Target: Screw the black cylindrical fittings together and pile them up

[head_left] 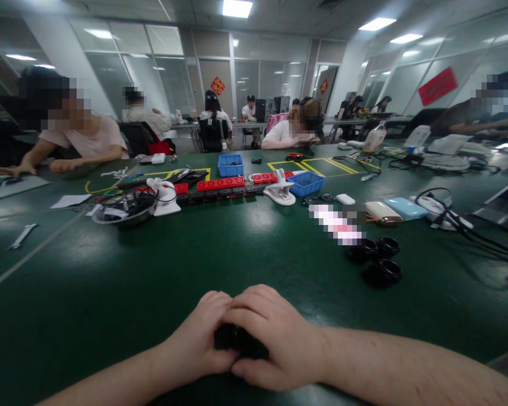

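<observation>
My left hand [203, 335] and my right hand [279, 332] meet low in the middle of the view, just above the green table [161, 254]. Both are closed around a small black part [225, 337], which shows only between the thumbs and fingers. Its exact kind is hidden by my hands. Three black, round, hollow parts [389, 272] that look like short ring-shaped fittings stand to the right, apart from my hands.
Farther back lie red power strips [220, 184], blue baskets [307, 184], a white clip stand [280, 189] and a clear bowl of small items [125, 214]. A wrench [23, 237] rests at left. Cables [465, 225] run along the right. Several people sit around the tables.
</observation>
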`<state>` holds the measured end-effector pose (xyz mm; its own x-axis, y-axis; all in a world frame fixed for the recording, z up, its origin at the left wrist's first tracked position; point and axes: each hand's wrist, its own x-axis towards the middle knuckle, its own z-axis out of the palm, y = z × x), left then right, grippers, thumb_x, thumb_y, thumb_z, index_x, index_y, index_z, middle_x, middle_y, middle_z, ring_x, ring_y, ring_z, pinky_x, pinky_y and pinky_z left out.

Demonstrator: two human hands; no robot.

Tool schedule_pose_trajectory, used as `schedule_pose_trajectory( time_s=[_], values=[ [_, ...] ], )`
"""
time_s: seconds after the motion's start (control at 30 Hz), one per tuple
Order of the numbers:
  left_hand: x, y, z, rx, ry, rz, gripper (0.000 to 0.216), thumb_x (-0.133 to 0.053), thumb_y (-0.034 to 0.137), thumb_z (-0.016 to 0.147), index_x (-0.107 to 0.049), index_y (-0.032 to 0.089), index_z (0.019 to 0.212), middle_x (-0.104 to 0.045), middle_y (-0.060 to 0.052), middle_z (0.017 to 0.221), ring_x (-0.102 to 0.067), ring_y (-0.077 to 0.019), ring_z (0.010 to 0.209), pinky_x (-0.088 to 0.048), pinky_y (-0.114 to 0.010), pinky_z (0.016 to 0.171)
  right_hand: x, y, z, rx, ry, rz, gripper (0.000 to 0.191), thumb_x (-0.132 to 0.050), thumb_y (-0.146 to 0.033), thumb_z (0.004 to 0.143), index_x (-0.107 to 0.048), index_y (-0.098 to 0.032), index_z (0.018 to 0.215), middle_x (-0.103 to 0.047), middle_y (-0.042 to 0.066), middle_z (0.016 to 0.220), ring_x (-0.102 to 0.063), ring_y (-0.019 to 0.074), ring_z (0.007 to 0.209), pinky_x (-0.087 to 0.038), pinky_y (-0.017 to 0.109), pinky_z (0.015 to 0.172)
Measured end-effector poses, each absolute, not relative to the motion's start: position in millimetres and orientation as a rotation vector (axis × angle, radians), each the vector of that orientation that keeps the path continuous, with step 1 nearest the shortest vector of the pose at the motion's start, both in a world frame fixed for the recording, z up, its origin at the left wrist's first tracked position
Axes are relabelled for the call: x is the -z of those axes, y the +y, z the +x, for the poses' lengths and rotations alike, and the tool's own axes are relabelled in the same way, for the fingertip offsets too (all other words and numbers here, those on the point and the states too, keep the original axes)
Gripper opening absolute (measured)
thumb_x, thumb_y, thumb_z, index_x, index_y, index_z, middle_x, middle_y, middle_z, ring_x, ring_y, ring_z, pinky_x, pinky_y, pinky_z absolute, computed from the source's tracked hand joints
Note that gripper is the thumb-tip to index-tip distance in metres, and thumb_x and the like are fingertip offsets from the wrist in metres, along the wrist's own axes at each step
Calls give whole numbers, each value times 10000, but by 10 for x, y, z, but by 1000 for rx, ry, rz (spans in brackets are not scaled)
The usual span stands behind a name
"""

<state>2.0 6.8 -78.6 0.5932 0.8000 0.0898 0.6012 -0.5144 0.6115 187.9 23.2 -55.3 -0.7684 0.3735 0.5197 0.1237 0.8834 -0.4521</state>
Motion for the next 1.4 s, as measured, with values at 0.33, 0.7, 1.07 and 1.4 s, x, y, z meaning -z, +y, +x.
schedule_pose_trajectory(
  time_s=[0.33,0.7,1.07,1.4],
  values=[
    [764,20,82,-462,1337,2308,327,-718,354,599,-535,182,808,-583,-42,853,-524,-248,823,-389,-414,785,651,243,1858,-466,-2557,-647,288,-604,-355,739,-545,-147,928,-568,66,885,-496,182,801,-401,320,703],
    [787,204,-16,-451,1070,2322,245,-731,352,652,-565,194,737,-601,27,775,-535,-182,797,-363,-312,762,642,341,1839,-625,-2525,-270,240,-421,-151,666,-536,-158,876,-601,66,916,-535,167,882,-412,336,806],
    [801,254,-25,-419,978,2387,132,-694,292,693,-600,205,725,-607,34,771,-549,-167,804,-353,-306,807,652,354,1840,-565,-2606,-159,176,-387,-95,666,-529,-191,709,-655,12,931,-534,123,1001,-251,370,1025],
    [789,79,31,-471,1168,2315,671,-762,552,491,-529,184,1002,-574,-50,979,-520,-256,877,-399,-400,795,570,269,1880,-479,-2352,-451,318,-497,-364,773,-548,-129,980,-586,101,924,-512,203,862,-413,376,776]
  ],
)
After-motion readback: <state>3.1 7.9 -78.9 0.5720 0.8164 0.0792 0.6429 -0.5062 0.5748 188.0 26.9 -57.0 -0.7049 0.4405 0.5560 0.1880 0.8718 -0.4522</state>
